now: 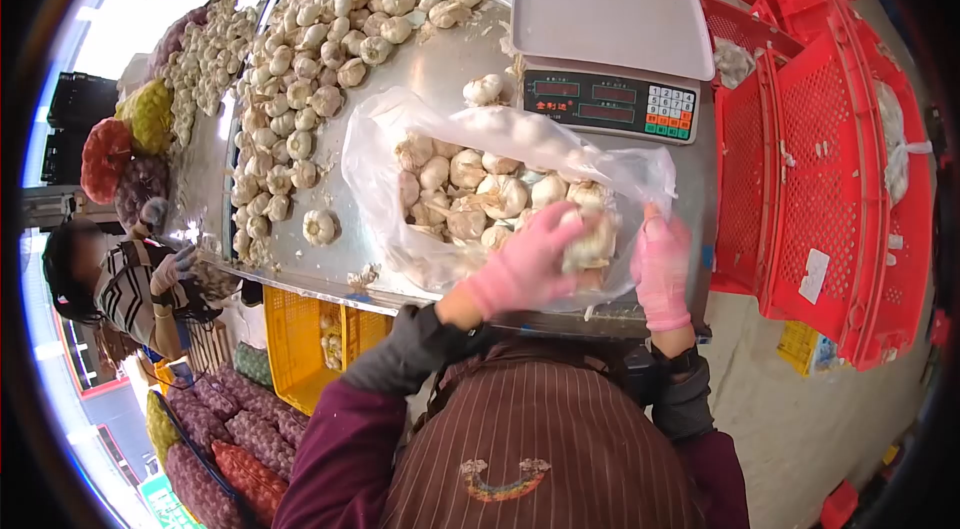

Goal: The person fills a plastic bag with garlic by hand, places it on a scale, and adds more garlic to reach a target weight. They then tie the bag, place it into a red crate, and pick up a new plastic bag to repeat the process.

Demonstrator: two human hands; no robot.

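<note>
A clear plastic bag [375, 144] lies open on the metal table, with many garlic bulbs [466, 169] inside. My left hand [525, 259], in a pink glove, reaches over the bag's near right part. Its thumb and fingers curve around a blurred garlic bulb [592, 241]; motion smears the fingertips. At the bag's right edge, my right hand [661, 264], also in a pink glove, pinches the plastic between thumb and fingers. One loose bulb [484, 89] sits just beyond the bag, and another loose bulb [319, 227] lies to its left.
A digital scale [610, 101] stands behind the bag. A long garlic heap [300, 94] covers the table's left part. Red crates [820, 189] stack at the right; a yellow crate [300, 344] stands below the table edge. Another person [135, 279] works at the left.
</note>
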